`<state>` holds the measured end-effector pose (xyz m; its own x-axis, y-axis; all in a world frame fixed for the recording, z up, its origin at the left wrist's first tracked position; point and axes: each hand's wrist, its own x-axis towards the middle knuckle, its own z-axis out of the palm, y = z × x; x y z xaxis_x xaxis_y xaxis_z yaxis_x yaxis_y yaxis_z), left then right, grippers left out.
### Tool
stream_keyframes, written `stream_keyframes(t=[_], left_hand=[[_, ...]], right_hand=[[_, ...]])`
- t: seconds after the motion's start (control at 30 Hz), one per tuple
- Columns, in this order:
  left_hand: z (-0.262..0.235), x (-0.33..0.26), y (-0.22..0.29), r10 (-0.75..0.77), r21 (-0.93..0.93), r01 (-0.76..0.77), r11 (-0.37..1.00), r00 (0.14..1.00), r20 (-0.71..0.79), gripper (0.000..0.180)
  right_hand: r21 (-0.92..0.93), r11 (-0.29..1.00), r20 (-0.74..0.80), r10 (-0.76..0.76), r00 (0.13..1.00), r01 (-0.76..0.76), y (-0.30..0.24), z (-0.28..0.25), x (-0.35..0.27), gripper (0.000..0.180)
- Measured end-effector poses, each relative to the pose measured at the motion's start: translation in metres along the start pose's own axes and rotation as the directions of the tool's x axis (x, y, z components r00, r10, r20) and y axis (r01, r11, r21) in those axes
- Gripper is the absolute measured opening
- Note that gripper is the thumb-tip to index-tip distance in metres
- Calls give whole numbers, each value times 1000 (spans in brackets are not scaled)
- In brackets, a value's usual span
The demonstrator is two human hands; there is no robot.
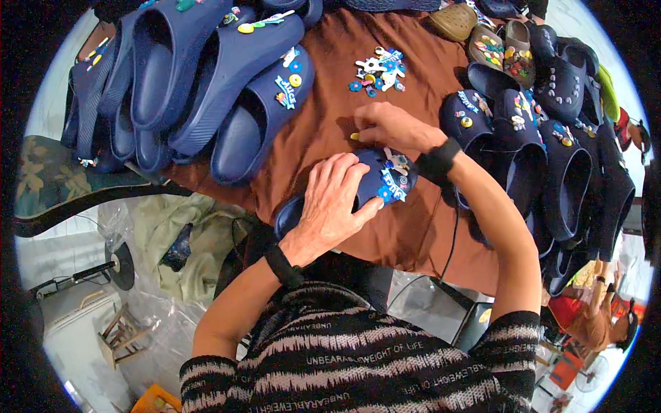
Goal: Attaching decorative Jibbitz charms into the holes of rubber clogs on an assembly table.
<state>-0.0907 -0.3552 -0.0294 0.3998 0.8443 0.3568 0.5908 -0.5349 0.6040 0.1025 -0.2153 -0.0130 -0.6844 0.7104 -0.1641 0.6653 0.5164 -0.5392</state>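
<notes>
My left hand [330, 196] is wrapped over a navy slide shoe [367, 180] on the cloth in front of me, its thumb on the strap. Colourful charms [396, 180], among them a lettered blue-and-white one, sit on that shoe's upper. Just above the shoe, my right hand [399, 127] is closed in a pinch around a small yellow charm [355, 136]. Farther off lies a loose pile of charms [380, 71] in blue, white and yellow. The left hand hides the middle of the shoe.
Navy slides [241, 89] are heaped at the left on the brown cloth [330, 82]. More navy shoes [530, 155] line the right side, near brown clogs [492, 51]. A dark cable [452, 237] hangs over the near edge. Another person [592, 320] is at the far right.
</notes>
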Motion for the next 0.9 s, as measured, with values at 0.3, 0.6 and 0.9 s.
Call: stream_keyframes(t=[0.3,0.6,0.9], left_hand=[[1,-3,-2,11,-54,-15,998,998,-65,67],[2,-17,-7,-80,-130,66,989,991,-103,73],[-1,-19,-7,-89,-88,83,993,993,-74,69]], right_hand=[[142,990,-166,45,985,-21,-16,9,-48,15],[71,996,-224,62,973,-47,-38,18,-44,13],[-40,993,-202,-119,972,113,-40,23,-47,12]])
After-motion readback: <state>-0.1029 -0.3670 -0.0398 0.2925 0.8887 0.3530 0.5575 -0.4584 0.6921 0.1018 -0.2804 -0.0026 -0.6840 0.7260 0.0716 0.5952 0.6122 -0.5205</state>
